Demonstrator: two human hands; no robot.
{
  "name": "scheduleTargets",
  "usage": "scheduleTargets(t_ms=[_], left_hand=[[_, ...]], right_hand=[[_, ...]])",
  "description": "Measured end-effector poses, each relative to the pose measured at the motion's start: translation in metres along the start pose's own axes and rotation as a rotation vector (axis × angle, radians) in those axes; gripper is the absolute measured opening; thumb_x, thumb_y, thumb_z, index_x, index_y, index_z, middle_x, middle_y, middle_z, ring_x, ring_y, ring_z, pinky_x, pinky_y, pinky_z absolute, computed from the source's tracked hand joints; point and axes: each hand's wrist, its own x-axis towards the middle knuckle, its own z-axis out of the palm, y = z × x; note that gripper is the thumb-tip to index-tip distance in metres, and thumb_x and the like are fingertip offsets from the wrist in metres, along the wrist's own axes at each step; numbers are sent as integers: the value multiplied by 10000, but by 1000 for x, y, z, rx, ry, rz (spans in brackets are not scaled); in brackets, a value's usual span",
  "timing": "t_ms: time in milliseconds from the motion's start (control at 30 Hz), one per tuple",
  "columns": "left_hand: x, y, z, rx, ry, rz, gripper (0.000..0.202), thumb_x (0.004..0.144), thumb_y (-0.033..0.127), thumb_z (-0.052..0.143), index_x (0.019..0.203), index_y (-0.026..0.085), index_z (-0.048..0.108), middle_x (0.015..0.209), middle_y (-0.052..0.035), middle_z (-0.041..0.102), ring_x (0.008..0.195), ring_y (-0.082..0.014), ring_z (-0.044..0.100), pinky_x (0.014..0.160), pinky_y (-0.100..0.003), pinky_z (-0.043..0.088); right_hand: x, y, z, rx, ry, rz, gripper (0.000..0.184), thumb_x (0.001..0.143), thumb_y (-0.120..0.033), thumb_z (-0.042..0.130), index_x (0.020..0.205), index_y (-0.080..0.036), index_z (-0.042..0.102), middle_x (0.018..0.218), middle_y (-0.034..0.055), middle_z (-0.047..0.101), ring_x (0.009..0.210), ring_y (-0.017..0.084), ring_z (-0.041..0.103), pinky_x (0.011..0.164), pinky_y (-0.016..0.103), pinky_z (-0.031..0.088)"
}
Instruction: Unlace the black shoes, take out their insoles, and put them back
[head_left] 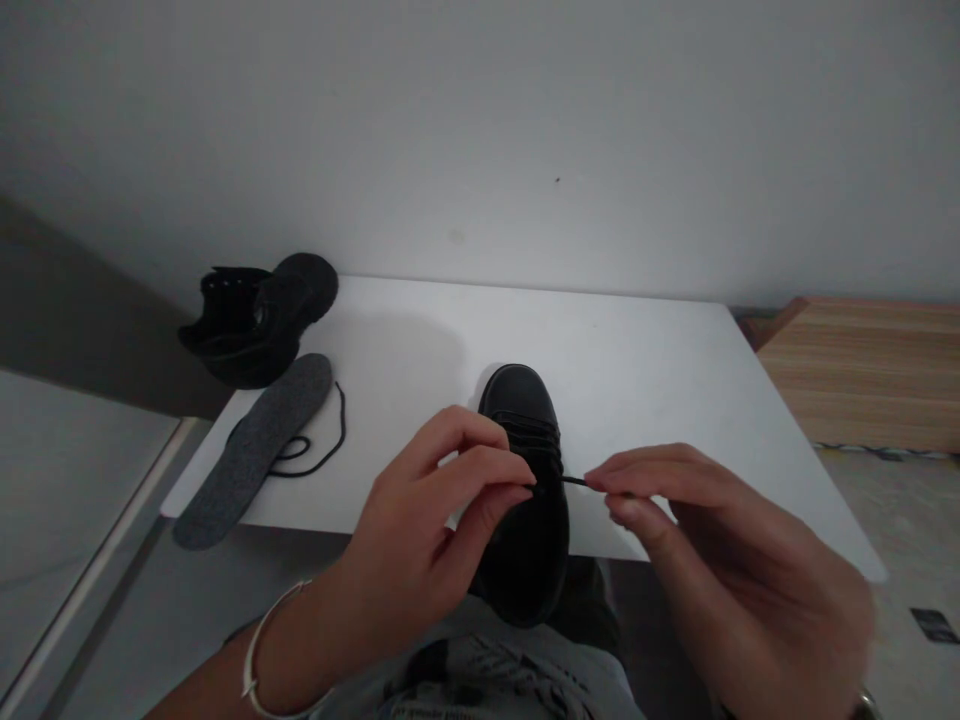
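A black shoe [519,388] lies toe away from me at the table's front edge, with its heel reaching past the edge. Several rows of black lace cross its upper. From the shoe's right side a black shoelace [574,481] runs taut to my right hand [724,545], pinched between thumb and fingers. Over the shoe's opening, my left hand [435,510] pinches a short dark piece that looks like the same lace; the fingers hide most of it. A thin bracelet [253,650] circles my left wrist.
Under the shoe is a white table [645,370] against a wall. At its left stand a second black shoe [281,310] with open eyelets, a grey insole [259,450] overhanging the front edge, and a loose black lace [322,462]. A wood-grain board [877,370] is at the right.
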Motion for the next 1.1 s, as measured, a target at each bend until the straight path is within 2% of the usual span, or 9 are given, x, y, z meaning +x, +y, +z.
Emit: scheduleTargets(t_ms=[100, 200, 333, 400, 567, 700, 800, 933, 1100], left_hand=[[0, -3, 2, -164, 62, -62, 149, 943, 58, 608, 957, 189, 677, 962, -16, 666, 901, -105, 649, 807, -207, 541], [-1, -9, 11, -299, 53, -136, 166, 984, 79, 546, 1003, 205, 652, 982, -10, 745, 935, -112, 707, 838, -218, 557], [3, -12, 21, -353, -31, -233, 117, 975, 116, 571, 974, 203, 649, 735, 36, 739, 692, -103, 713, 675, -192, 563], [7, -11, 24, -411, -80, -273, 91, 949, 126, 610, 990, 199, 647, 711, 41, 744, 622, -103, 702, 595, -181, 549], [10, -12, 28, -431, -184, -200, 96, 942, 162, 622, 869, 185, 680, 758, 29, 770, 644, -97, 698, 596, -175, 526], [9, -12, 27, -426, -145, -198, 89, 919, 184, 667, 849, 179, 722, 815, 10, 770, 714, -107, 687, 650, -193, 525], [8, -11, 25, -471, -137, -211, 72, 897, 133, 674, 895, 174, 732, 826, -4, 761, 742, -111, 685, 696, -209, 543], [6, -11, 22, -378, -127, -91, 203, 850, 0, 632, 924, 169, 715, 897, -21, 749, 840, -117, 701, 799, -229, 569], [0, -15, 22, 30, -80, 228, 152, 917, 18, 585, 953, 137, 672, 962, -74, 718, 952, -168, 635, 880, -308, 570]], right_hand=[[-2, 0, -2, 121, 82, 24, 168, 943, -152, 661, 998, -300, 719, 910, 20, 725, 799, 180, 667, 662, 300, 538], [-1, 4, 2, 157, 44, 33, 149, 936, -160, 676, 974, -290, 737, 919, 29, 724, 818, 183, 673, 671, 304, 553], [6, 4, 6, 168, -52, -3, 132, 939, -178, 678, 948, -283, 757, 951, 45, 714, 879, 192, 683, 692, 305, 574], [9, 2, 8, 176, -75, -40, 145, 931, -164, 688, 955, -284, 765, 942, 39, 713, 878, 181, 685, 699, 292, 576], [13, 4, 14, 185, -26, -69, 185, 895, -120, 717, 945, -288, 777, 968, 34, 684, 868, 169, 671, 709, 291, 572], [14, 5, 15, 210, -64, -77, 160, 910, -139, 710, 967, -275, 772, 990, 22, 683, 901, 147, 663, 744, 262, 560], [16, 8, 14, 223, -91, -47, 163, 967, -175, 632, 1008, -265, 761, 996, 30, 700, 941, 155, 668, 794, 271, 560], [18, 17, 15, 205, -112, 44, 208, 1017, -233, 543, 1043, -253, 748, 998, 41, 745, 960, 179, 694, 817, 296, 572], [15, 28, 20, 187, -218, 124, 212, 1008, -252, 558, 1122, -251, 737, 1084, 45, 764, 994, 186, 709, 878, 315, 574]])
